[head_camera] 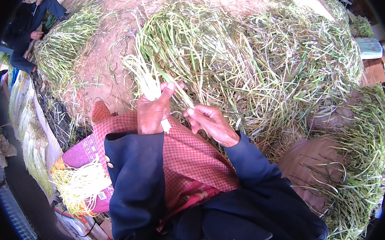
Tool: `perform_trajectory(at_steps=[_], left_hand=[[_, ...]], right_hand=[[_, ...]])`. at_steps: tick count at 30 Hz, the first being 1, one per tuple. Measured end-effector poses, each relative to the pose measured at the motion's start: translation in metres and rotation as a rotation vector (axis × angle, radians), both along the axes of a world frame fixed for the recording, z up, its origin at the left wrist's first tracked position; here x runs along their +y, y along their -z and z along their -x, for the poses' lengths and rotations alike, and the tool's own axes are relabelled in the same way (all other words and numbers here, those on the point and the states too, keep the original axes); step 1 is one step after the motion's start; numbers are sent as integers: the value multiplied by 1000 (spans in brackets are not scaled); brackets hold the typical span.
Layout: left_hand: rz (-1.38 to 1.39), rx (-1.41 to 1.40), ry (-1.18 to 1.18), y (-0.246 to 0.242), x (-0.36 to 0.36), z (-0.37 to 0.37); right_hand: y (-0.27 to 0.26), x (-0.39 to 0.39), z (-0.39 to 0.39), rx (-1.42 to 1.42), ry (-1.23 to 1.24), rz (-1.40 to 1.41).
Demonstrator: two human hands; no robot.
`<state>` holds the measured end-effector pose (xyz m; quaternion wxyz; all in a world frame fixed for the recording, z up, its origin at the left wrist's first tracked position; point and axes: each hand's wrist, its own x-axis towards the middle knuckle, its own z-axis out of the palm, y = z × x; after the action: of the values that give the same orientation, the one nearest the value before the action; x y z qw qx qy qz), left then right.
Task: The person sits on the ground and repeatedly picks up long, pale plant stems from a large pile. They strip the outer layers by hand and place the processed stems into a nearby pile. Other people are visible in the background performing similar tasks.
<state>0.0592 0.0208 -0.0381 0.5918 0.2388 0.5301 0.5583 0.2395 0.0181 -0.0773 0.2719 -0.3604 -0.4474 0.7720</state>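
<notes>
My left hand is closed around a bundle of pale, whitish-yellow leafy stalks, whose cut ends stick out below the palm. Between the thumb and fingers of my right hand is the end of a thin green and white stalk, which slants up to the left hand's fingertips. Both hands are above a red-and-white checked cloth over my lap. A big heap of green and withered stalks lies just in front of them.
Pale stalks rest on a purple printed sack at my left. Another green pile lies near a seated person at the upper left. More greens extend down the right side, beside a brownish covered mound.
</notes>
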Motion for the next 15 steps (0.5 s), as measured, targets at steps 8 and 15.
perform_trajectory(at_steps=[8,15], left_hand=[[-6,51,-61,9,-2,-13],[80,-13,17,14,-9,-12]], right_hand=[[5,1,-6,131,335,53],[-7,11,-31,395,335,170]])
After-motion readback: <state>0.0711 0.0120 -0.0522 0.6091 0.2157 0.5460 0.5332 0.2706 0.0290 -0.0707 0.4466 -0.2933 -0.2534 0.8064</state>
